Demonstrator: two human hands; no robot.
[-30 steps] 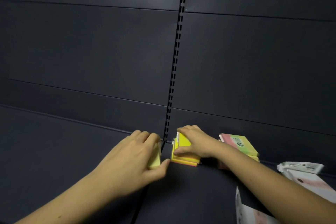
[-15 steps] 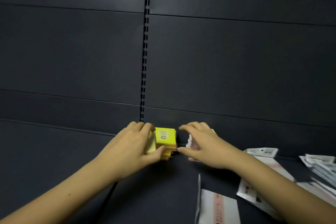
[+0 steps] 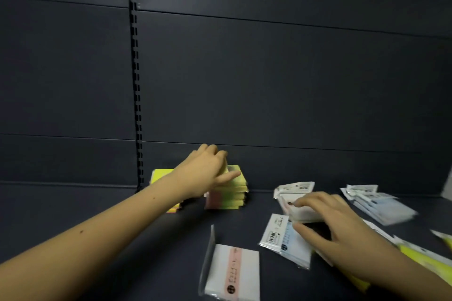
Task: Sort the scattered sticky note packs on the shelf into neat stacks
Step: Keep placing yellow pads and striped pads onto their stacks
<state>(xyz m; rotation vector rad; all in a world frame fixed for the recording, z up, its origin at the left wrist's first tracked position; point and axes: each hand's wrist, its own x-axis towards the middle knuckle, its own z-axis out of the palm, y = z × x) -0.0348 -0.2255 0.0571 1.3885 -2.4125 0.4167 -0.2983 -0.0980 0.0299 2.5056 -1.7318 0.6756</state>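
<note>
Dark slate shelf [image 3: 73,208] with a matching panelled back wall [image 3: 269,80]; a slotted upright [image 3: 137,105] runs down the wall left of centre. Light is dim and the edges of the view are soft.

Against the back wall sit two stacks of coloured packs: a yellow stack [image 3: 159,176] near the upright and a yellow-green stack [image 3: 230,193] just to its right. My left hand [image 3: 208,168] rests on top of the yellow-green stack, fingers curled loosely over its rear edge and thumb out along the top. It presses rather than grips; I read this as squaring the pile.

My right hand [image 3: 325,220] is spread, fingers down, over a loose heap of white packs [image 3: 293,208] to the right, touching them. I cannot tell whether any pack is actually pinched.

Unsorted packs lie apart: a pink-banded pack [image 3: 234,271] in front, a pale blue pack [image 3: 283,239] by the right thumb, a white-and-blue group [image 3: 374,203] further right, yellow packs [image 3: 425,261] at the right edge.

Judgement: coloured stacks nearly done, white ones just begun. The next move calls for gathering like packs, aligning their edges, and setting them beside the existing stacks without nudging those.
</note>
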